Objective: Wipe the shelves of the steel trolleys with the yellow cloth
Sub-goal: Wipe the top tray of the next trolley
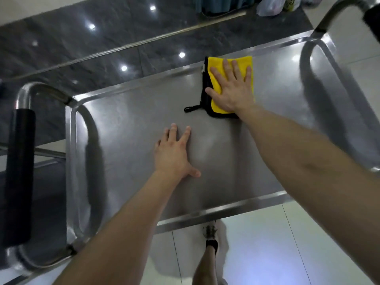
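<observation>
Two hands: both spread flat, pinching nothing.
Yellow cloth [217, 63]: pressed under right hand [232, 91], by far rim, 1 o'clock from left hand [174, 155].
Cloth axis: 12–6.
Next stroke: likely toward 7 o'clock over shelf [127, 124].

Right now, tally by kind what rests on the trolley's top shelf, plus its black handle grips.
yellow cloth: 1
hands: 2, the left hand flat on the bare top shelf, the right hand pressing the cloth
black handle grips: 2, the left grip and the right grip
Total: 5
</observation>
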Motion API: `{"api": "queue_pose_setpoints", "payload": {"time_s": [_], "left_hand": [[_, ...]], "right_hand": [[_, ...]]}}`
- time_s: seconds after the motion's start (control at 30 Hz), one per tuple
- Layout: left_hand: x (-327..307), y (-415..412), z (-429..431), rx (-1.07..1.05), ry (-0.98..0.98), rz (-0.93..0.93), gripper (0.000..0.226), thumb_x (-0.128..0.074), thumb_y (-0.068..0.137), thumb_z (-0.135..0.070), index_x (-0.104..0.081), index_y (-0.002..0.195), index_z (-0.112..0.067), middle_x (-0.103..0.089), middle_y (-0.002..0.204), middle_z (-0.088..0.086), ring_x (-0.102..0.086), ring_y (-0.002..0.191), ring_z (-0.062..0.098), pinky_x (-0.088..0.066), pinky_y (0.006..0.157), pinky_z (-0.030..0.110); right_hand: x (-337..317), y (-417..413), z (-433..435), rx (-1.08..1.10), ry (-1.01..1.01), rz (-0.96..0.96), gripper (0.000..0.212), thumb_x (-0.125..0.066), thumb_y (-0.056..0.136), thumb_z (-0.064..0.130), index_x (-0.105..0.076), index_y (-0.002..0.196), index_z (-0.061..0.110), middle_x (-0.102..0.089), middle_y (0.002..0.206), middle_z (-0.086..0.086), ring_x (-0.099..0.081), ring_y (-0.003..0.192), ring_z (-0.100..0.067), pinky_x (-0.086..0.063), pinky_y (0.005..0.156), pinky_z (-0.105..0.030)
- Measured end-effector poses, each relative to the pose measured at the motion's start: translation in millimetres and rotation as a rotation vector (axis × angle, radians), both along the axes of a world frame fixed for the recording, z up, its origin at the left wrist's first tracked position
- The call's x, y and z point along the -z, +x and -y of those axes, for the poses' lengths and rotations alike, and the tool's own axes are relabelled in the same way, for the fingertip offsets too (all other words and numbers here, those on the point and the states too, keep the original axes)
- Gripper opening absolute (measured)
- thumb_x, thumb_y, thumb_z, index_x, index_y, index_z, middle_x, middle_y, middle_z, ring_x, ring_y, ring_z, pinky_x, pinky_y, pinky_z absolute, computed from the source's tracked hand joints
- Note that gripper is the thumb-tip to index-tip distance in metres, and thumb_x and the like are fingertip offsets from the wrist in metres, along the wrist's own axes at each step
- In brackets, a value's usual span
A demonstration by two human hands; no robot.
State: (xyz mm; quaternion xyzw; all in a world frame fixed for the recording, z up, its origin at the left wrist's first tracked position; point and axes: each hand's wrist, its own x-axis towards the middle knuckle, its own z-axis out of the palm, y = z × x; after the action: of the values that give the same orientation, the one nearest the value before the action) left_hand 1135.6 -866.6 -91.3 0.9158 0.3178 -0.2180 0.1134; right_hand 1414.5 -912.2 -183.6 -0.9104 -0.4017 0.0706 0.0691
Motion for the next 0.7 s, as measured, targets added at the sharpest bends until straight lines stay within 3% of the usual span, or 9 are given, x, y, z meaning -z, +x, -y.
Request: {"api": "queue_pose_setpoints", "payload": {"time_s": [0.17,0.3,0.5,0.7], "left_hand": [[-5.8,-2.3,1.8,-0.011,-0.01,0.008,0.154,-0.095,0.05,-0.074,-0.006,0.172,-0.042,0.0,0.181,0.005,-0.006,0.166,0.033,-0.02,0.132,0.051],[-6.2,-4.0,6.3,-0.03,-0.002,0.025,0.154,-0.098,0.05,-0.07,-0.009,0.172,-0.042,-0.003,0.181,0.006,-0.01,0.166,0.032,-0.022,0.132,0.05],[1.5,-18.8,14.0,-0.087,0.038,0.047,0.149,-0.096,0.051,-0.072,-0.012,0.171,-0.042,-0.005,0.18,0.006,-0.01,0.166,0.03,-0.021,0.132,0.052],[-6.8,-53.0,52.2,-0.251,0.206,0.14,0.112,-0.081,0.076,-0.075,-0.03,0.165,-0.031,-0.023,0.174,0.011,-0.02,0.163,0.033,-0.02,0.131,0.051]], "right_hand": [[5.7,-76.5,61.9,-0.144,0.1,0.115,0.077,-0.038,0.1,0.073,-0.023,0.169,0.043,-0.012,0.18,-0.003,-0.003,0.167,-0.027,-0.006,0.127,-0.07],[14.3,-160.7,138.5,-0.202,0.195,0.136,0.078,-0.043,0.101,0.07,-0.023,0.17,0.039,-0.008,0.18,-0.003,-0.004,0.167,-0.029,-0.011,0.126,-0.072],[12.7,-188.2,158.1,-0.205,0.191,0.123,0.08,-0.046,0.1,0.069,-0.022,0.17,0.038,-0.006,0.181,-0.002,-0.004,0.167,-0.029,-0.011,0.126,-0.071],[5.0,-180.3,157.7,-0.224,0.175,0.094,0.077,-0.039,0.103,0.071,-0.019,0.17,0.038,-0.005,0.181,-0.001,-0.001,0.167,-0.027,-0.01,0.127,-0.071]]}}
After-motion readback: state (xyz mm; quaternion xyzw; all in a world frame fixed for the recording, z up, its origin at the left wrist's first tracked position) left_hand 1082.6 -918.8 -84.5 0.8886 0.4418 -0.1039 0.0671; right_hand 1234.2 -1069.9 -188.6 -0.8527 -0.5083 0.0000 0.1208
